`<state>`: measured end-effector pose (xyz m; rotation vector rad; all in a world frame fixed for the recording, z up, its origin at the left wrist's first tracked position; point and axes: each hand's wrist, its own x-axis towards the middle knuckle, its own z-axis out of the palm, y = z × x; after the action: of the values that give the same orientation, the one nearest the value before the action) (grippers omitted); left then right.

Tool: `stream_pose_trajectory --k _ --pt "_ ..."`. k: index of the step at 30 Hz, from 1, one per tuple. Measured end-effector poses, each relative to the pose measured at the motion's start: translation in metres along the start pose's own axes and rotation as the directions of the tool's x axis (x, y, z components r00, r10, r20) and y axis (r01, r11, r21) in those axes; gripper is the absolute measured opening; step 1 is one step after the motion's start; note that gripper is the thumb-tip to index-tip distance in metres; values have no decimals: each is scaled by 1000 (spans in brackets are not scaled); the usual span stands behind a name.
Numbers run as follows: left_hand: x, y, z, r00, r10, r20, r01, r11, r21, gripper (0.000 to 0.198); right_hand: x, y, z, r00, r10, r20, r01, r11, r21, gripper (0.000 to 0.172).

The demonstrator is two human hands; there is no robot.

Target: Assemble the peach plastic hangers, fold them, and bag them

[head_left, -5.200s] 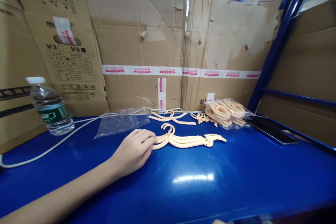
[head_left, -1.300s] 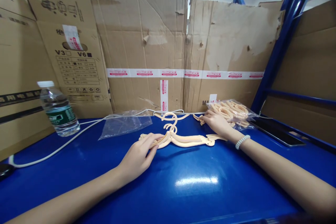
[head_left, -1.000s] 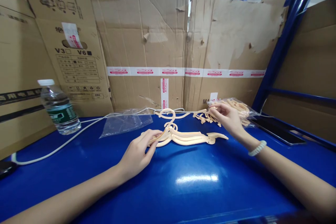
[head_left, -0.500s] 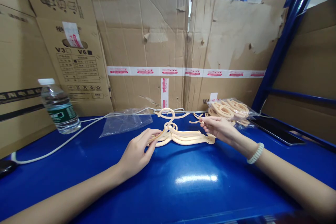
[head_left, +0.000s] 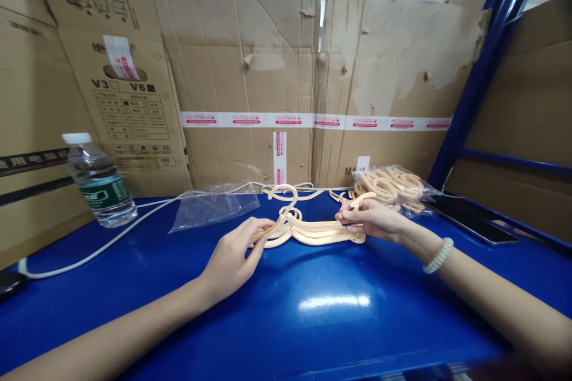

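Beige plastic clothes hangers (head_left: 319, 241) lie in a small pile at the middle of the blue table. My left hand (head_left: 235, 253) is closed, its thumb and fingers pinching the left arm of the top hanger (head_left: 295, 193), whose hook stands up. In my closed right hand (head_left: 384, 221) is a short curved beige hanger piece (head_left: 367, 196), its end rising above the fingers. That hand is beside the right ends of the pile and partly hides them. More loose beige pieces (head_left: 304, 197) lie behind the pile.
At the back right sits a clear bag of beige hanger parts (head_left: 393, 183), with a dark phone (head_left: 473, 223) nearby. A flat plastic bag (head_left: 214, 209), white cable (head_left: 102, 248), water bottle (head_left: 105, 193) and black object (head_left: 11, 286) are leftward. Cardboard (head_left: 245, 71) walls the back.
My right hand has turned and come slightly lower, to the right end of the pile; the curved piece now points up and right. My left hand stays on the hanger.
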<state>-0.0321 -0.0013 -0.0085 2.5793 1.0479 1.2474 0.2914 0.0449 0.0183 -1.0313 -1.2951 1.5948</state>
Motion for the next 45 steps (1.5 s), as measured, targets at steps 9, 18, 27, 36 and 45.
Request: stream_pose_trajectory --k 9,18,27,36,45 --pt "-1 -1 1 999 53 1 -53 998 24 22 -4 -2 2 992 80 99 -80 997 -2 34" --pt "0 0 0 993 117 -26 -115 991 61 23 -7 -3 4 980 133 148 -133 991 -14 31" --pt "0 2 0 990 140 -12 -139 988 67 23 -5 2 6 994 63 90 -59 997 -46 38" --pt "0 3 0 995 101 -19 -100 995 23 22 -2 5 12 995 -97 -19 95 989 -111 37" --pt "0 2 -1 997 75 -36 -74 997 17 22 -4 3 19 983 -174 -63 163 976 -145 40"
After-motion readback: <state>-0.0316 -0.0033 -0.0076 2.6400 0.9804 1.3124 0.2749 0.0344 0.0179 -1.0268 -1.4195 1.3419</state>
